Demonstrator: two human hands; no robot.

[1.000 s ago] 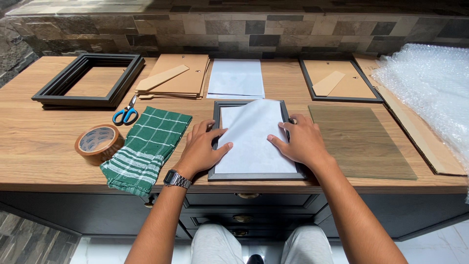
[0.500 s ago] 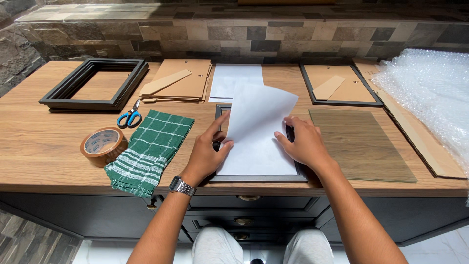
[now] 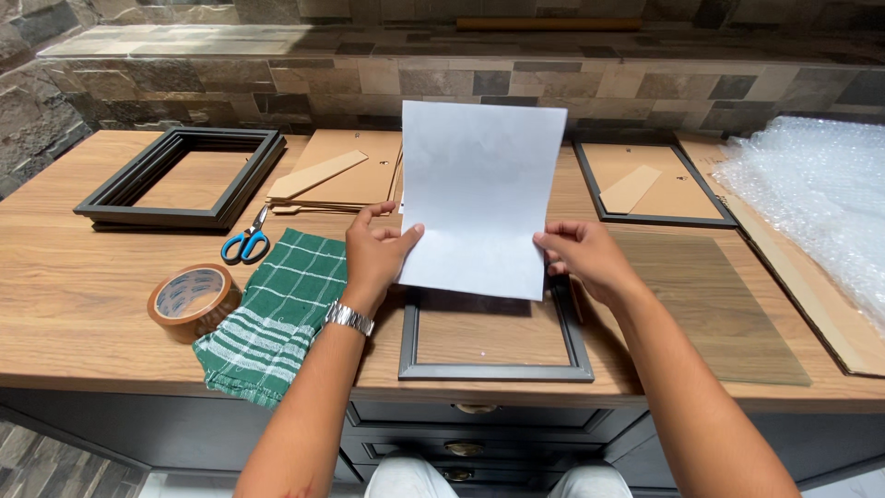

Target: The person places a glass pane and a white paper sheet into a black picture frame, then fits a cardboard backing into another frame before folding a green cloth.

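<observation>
A white sheet of paper stands nearly upright above the counter, pinched at its lower edge from both sides. My left hand grips its lower left edge and my right hand grips its lower right edge. Under the sheet lies a grey picture frame with the wooden counter showing through its opening. The upper part of the frame is hidden behind the paper and my hands.
A green checked cloth, a roll of brown tape and blue-handled scissors lie at left. Stacked black frames and cardboard backings sit behind. A glass pane, another backed frame and bubble wrap are at right.
Both hands have lifted the white sheet off the grey frame and raised it upright. The frame's opening now shows bare.
</observation>
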